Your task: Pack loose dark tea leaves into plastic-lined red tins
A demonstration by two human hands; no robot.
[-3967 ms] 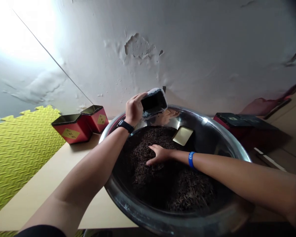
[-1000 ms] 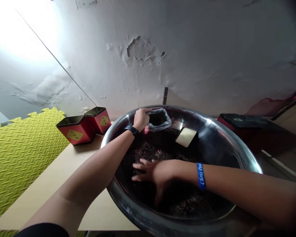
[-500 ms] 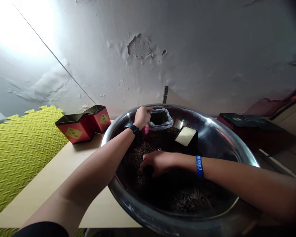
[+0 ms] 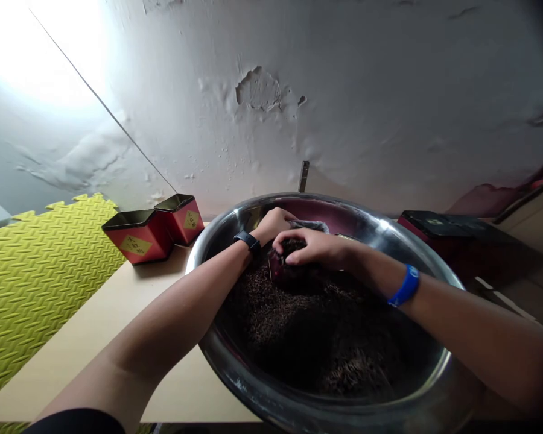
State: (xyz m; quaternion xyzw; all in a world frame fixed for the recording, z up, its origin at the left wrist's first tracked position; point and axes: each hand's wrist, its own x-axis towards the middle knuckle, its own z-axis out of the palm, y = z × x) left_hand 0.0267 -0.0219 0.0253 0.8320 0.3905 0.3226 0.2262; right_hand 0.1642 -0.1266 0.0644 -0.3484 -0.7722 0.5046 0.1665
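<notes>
Head camera, and we're right over a big stainless steel bowl [image 4: 380, 224]: the right hand [image 4: 310, 247] has its fingers [image 4: 289, 240] curled together on a clump of dark twisted tea leaves [image 4: 292, 247], at the mouth of a dark-red container [image 4: 277, 268] with a grey plastic liner [image 4: 310, 226]. The left hand [image 4: 274, 224] sits behind it, fingers hidden, so no telling how they stand. A deep mound of leaves [image 4: 317, 325] remains in the bowl, with two red square tins [image 4: 138, 236] outside it.

Pale wooden tabletop [image 4: 76, 367]: two red tins with yellow labels [image 4: 138, 241], touching; large steel basin [image 4: 217, 367]; black-topped red box [image 4: 447, 235] at right
</notes>
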